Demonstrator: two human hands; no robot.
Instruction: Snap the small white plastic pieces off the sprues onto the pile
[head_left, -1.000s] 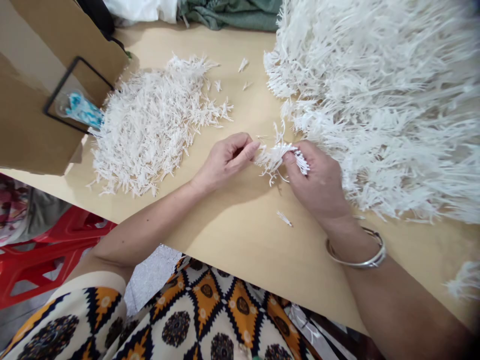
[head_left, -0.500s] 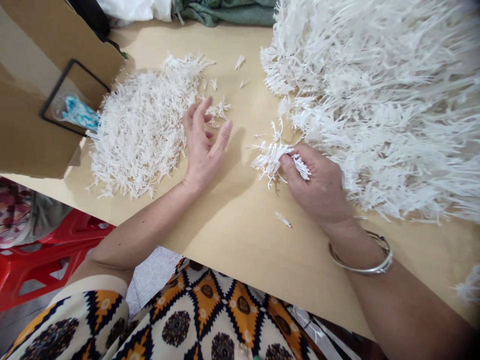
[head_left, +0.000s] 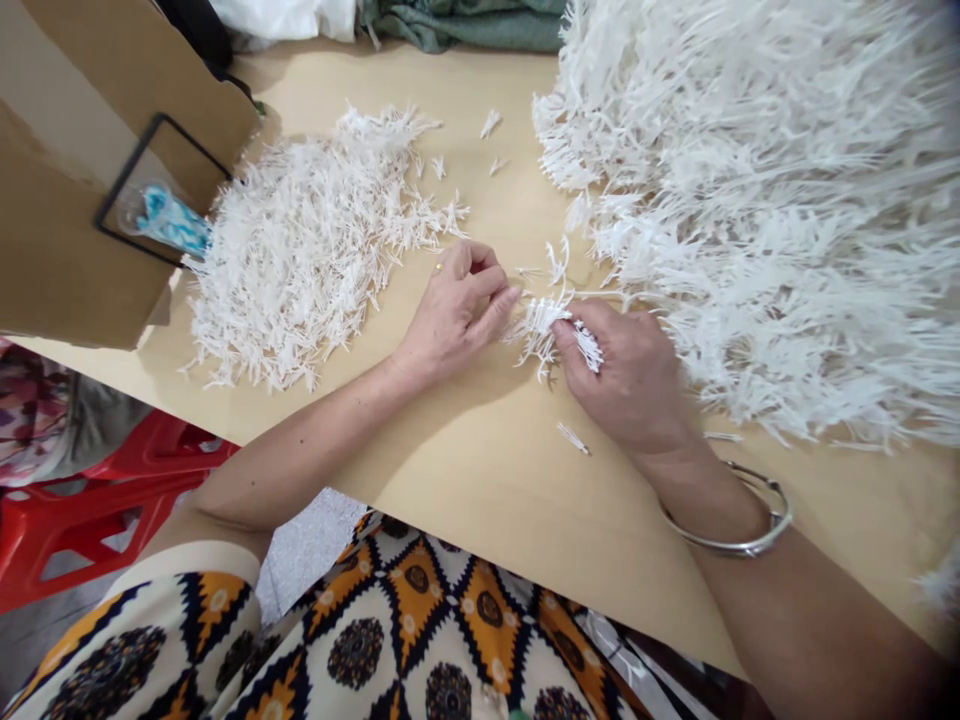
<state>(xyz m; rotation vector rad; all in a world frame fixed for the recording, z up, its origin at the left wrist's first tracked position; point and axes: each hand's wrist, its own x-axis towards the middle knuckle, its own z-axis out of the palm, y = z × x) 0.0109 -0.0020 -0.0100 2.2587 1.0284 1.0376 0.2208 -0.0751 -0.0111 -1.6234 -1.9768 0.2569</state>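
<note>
Over the tabletop [head_left: 450, 490], the right hand [head_left: 626, 378] pinches, thumb against fingers, a bunch of short white strings [head_left: 544, 318], seemingly light, limp and best gripped mid-length, while the left hand [head_left: 459, 308] curls nearly closed beside the splayed ends, its hold unclear.

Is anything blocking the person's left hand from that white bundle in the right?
Nothing visible stands between the left hand and the bundle of white strands pinched in the right hand. The left fingertips are close to the strand ends; whether they touch is unclear. The smaller pile and larger pile lie to either side.
</note>
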